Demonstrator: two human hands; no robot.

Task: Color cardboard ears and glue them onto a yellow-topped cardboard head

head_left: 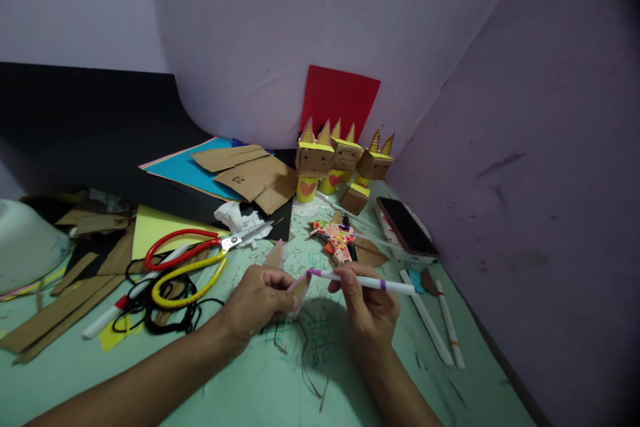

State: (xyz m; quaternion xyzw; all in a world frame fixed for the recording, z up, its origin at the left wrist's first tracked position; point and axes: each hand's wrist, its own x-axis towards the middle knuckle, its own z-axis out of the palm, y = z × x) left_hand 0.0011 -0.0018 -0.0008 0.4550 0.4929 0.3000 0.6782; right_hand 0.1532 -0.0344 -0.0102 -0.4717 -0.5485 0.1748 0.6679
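Observation:
Between the fingertips of my left hand (263,300) is a small pointed cardboard piece (300,290) with purple along its edge. My right hand (367,300) grips a white marker (365,279) with a purple tip and band. Its tip meets the upper point of the cardboard piece. Just beyond my left hand lies another pointed cardboard piece (275,255), also edged in purple. Red-and-yellow-handled scissors (200,260) lie to the left, blades partly open. A floral-patterned object (339,238) rests past my right hand; I cannot make out its kind.
Several cardboard figures with striped horns (315,160) stand at the back before a red sheet (340,100). Cardboard strips (70,310), black cord (170,317) and crumpled tissue (240,221) lie left. A phone (407,225) and white markers (450,323) are right.

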